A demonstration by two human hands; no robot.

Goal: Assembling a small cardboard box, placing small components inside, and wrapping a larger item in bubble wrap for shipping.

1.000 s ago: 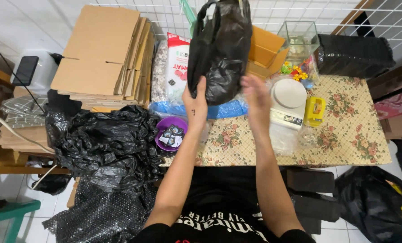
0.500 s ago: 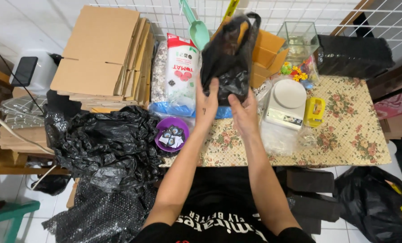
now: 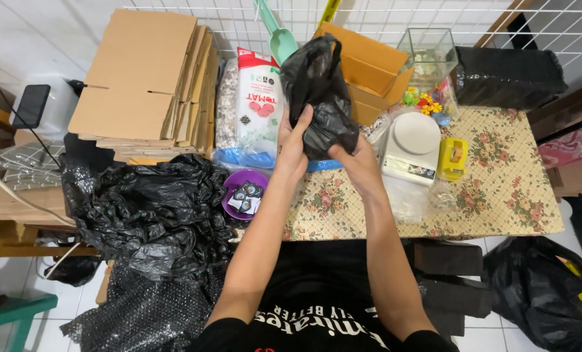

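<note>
Both hands now grip the black plastic bag (image 3: 320, 98): left hand (image 3: 295, 145) and right hand (image 3: 354, 163) have closed on its lower part, compressing what hung loose a second ago. A kitchen scale (image 3: 413, 145) sits at 3 o'clock.

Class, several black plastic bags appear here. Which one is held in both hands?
The small black bag raised over the table, gripped by left hand and right hand; the others lie untouched.

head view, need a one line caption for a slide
Both hands, left hand and right hand, grip a black plastic bag above a floral tablecloth.
</note>
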